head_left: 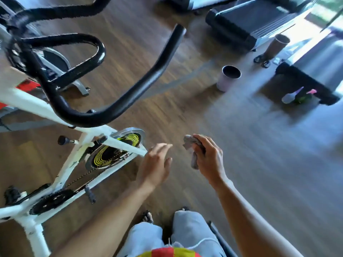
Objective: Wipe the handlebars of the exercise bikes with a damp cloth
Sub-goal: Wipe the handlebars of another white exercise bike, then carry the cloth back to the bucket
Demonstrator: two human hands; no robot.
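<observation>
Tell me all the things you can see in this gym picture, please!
exercise bike: one, white frame, on the left
handlebars: one set, black, top left, untouched
flywheel: one, black with yellow rings, at the bike's front
second bike: one, grey, behind the handlebars, mostly hidden
cup: one, pale lilac, standing on the floor in the middle
tube: one, brown, on the floor top right
treadmill: one, black, top right
floor: brown wood
cloth: one, grey, bunched in the right hand
left hand: open, empty, near the bike frame
right hand: grips the cloth
</observation>
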